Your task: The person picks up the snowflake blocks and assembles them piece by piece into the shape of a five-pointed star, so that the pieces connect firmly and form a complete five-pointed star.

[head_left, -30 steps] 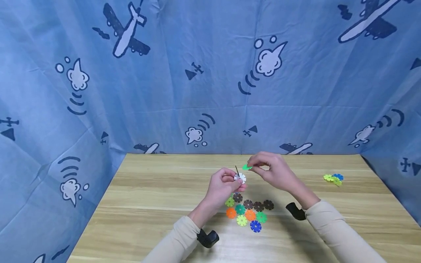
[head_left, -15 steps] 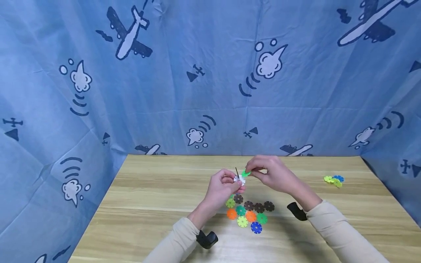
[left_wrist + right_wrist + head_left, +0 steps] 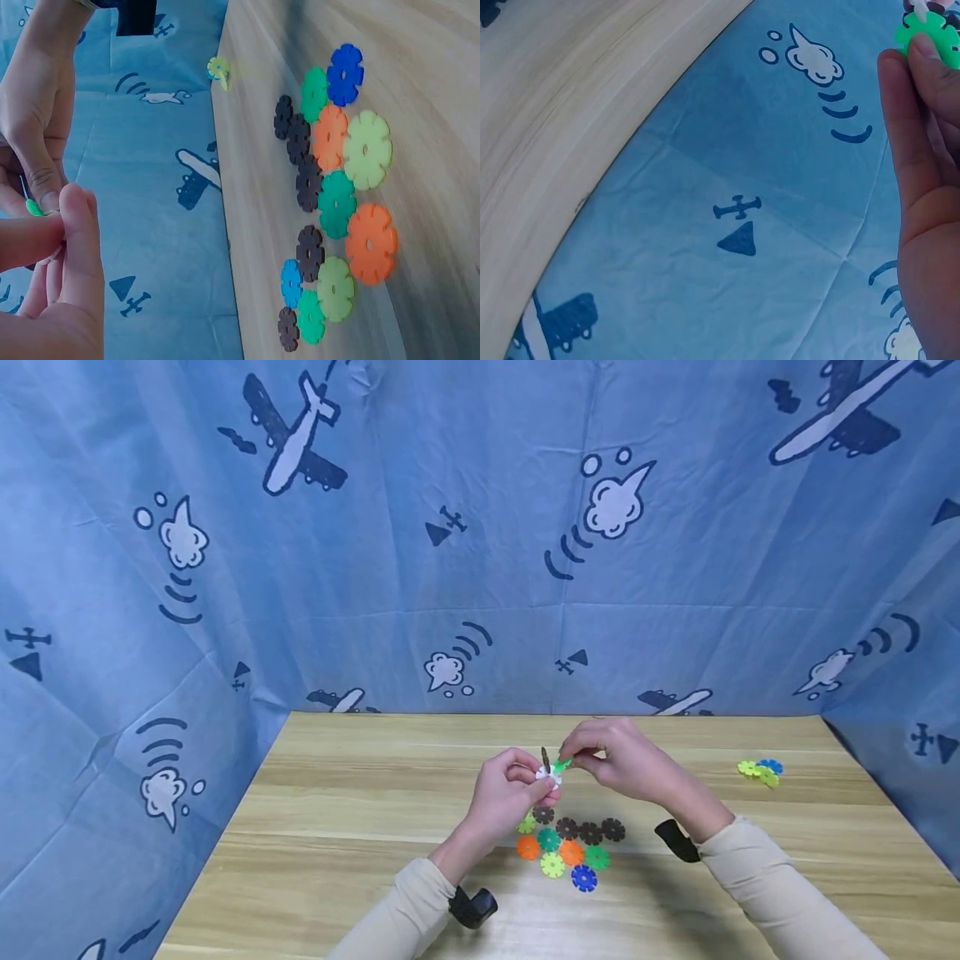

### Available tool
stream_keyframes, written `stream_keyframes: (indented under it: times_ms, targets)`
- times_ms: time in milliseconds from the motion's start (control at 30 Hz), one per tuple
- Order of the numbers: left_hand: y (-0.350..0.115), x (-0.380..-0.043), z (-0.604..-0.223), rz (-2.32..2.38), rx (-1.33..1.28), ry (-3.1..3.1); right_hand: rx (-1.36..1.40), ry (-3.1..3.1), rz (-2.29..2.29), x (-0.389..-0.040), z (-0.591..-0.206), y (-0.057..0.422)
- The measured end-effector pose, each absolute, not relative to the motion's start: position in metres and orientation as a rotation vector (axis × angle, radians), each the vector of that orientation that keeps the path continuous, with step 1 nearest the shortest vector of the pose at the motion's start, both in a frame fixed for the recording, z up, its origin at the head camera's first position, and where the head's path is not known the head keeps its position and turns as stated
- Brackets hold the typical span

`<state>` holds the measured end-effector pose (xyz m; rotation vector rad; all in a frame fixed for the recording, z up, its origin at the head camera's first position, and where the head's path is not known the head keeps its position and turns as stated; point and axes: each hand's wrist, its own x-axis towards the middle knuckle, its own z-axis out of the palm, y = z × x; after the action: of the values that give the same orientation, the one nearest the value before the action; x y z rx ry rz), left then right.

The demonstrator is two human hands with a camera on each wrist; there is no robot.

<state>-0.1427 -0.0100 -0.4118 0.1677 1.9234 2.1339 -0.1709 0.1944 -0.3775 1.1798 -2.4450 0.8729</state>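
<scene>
My left hand point(image 3: 513, 787) pinches a white notched disc point(image 3: 548, 779) between thumb and fingers, held up over the table. A dark brown disc point(image 3: 545, 758) stands edge-on from the white one's far rim. With thumb and forefinger my right hand point(image 3: 611, 756) pinches a bright green disc point(image 3: 561, 766) right at the white disc's edge. In the right wrist view that green disc point(image 3: 930, 39) shows its flat face under the thumb, with white and brown pieces against it. The left wrist view shows only a sliver of green point(image 3: 34, 208) between the two hands.
Several loose discs lie below the hands, among them an orange disc point(image 3: 528, 847), a dark blue disc point(image 3: 584, 877) and a brown disc point(image 3: 613, 830). Yellow discs point(image 3: 750, 767) and a blue disc point(image 3: 772, 767) lie at the right. A blue curtain point(image 3: 487, 568) hangs behind the wooden table point(image 3: 337, 802).
My right hand has brought the green disc down and in to the white disc's edge. The brown disc has turned slightly with the white one. The discs on the table have not moved.
</scene>
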Motion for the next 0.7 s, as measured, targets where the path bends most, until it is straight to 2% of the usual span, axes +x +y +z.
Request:
stream_keyframes:
  times_ms: [400, 700]
  targets:
    - [-0.017, -0.14, -0.419, 2.095, 0.127, 1.879, 1.381, -2.375, 0.883, -0.167, -0.388, 0.187]
    - [-0.02, -0.143, -0.426, 2.048, 0.128, 1.87, 1.324, -2.442, 0.778, -0.162, -0.388, 0.185]
